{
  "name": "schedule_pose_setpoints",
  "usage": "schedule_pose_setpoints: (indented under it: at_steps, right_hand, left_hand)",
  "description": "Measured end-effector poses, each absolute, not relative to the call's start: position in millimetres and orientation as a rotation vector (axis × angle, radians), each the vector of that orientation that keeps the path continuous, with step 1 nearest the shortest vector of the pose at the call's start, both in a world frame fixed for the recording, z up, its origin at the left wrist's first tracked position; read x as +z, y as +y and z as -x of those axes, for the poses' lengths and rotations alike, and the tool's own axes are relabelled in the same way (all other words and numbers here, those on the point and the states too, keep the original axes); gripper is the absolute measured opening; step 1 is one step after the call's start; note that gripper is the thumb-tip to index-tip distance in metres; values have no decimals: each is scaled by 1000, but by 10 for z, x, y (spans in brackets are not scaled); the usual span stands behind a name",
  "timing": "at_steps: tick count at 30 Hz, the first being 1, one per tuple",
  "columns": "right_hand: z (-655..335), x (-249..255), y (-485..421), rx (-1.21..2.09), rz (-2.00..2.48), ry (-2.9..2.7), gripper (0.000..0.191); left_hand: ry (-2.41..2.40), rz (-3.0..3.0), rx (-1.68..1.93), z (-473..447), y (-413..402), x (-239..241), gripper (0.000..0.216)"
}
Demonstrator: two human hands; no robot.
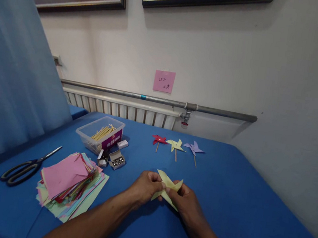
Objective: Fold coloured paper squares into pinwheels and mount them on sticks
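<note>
Both my hands meet over the blue table point(224, 204) and pinch a folded pale yellow paper point(168, 185). My left hand point(146, 187) grips its left side with fingers curled in. My right hand point(185, 201) holds the right side, thumb on top. The paper's points stick up and out like pinwheel blades. Beyond it lie three finished pinwheels on sticks: a red pinwheel point(158, 139), a yellow pinwheel point(175, 145) and a purple pinwheel point(193, 148).
A stack of coloured paper sheets point(69, 185) lies at the left, with black scissors point(27, 166) further left. A clear plastic tub of wooden sticks point(101, 133) and small open boxes of metal pins point(116, 161) stand behind the stack. A radiator and pipe run along the wall.
</note>
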State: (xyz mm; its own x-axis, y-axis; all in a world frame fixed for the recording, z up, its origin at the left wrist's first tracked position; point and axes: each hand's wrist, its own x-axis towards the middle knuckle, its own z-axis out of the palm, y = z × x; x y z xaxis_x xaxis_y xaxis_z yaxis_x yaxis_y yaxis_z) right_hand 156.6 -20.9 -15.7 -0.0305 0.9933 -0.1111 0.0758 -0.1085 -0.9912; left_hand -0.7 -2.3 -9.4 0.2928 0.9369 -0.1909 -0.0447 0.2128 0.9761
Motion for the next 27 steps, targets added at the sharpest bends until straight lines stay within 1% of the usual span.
schedule_pose_setpoints:
  at_steps: [5,8,10,11,13,15,18,23,27]
  right_hand:
    - [-1554,-219,-198,1271,1316,-1207,40]
    - [-1558,-226,-201,1300,1275,-1153,42]
    - [-1565,-202,-213,1327,1243,-1111,42]
    - [-1570,-184,-220,1342,1229,-1089,42]
    - [-1581,-146,-231,1377,1213,-1043,41]
    - [-1591,-115,-235,1393,1215,-999,41]
    - [-1594,-91,-236,1404,1206,-954,39]
    - [-1576,-82,-254,1396,1184,-947,35]
    - [-1577,-83,-274,1382,1210,-1007,34]
  left_hand:
    - [1102,-1267,863,15,-38,-19,16]
    - [1208,-1569,759,251,3,192,19]
    - [1455,-1957,699,525,71,355,19]
    - [1662,-2124,638,678,112,422,20]
    - [2067,-2214,388,963,196,501,27]
    - [2245,-2180,111,1171,267,504,28]
    - [2274,-2118,-68,1306,335,429,28]
    - [2240,-2089,-44,1307,372,353,28]
    - [2249,-2147,-83,1314,385,336,32]
